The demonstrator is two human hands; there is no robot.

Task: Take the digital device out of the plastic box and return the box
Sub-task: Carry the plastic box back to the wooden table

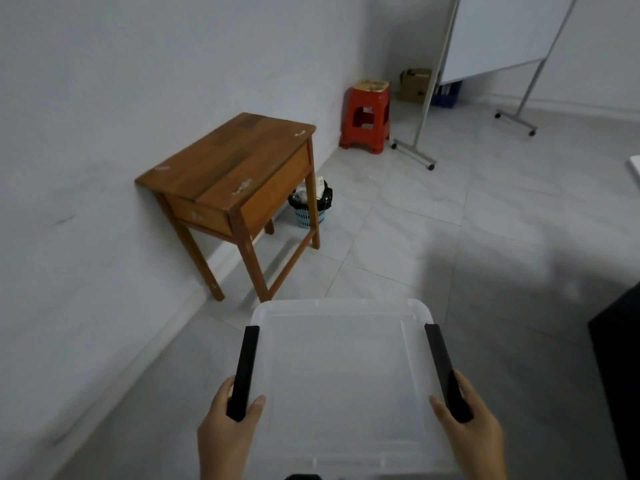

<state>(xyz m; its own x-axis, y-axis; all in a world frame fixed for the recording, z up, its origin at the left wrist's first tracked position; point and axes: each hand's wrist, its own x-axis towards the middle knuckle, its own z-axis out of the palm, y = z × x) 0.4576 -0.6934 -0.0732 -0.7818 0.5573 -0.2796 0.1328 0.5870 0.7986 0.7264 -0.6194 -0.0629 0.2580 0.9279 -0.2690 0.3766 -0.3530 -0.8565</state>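
Two hands carry lidded clear plastic box [341, 375] low in frame, L hand [228, 427] & R hand [472, 420] each clamped on a black side latch, wooden table [228, 168] ahead by wall, device not visible.

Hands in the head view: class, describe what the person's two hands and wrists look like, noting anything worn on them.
Both the left hand and the right hand are bare: no gloves, rings, watch or bracelet show. No sleeve reaches either wrist; the forearms run uncovered to the bottom frame edge. Fingernails look short and unpainted.
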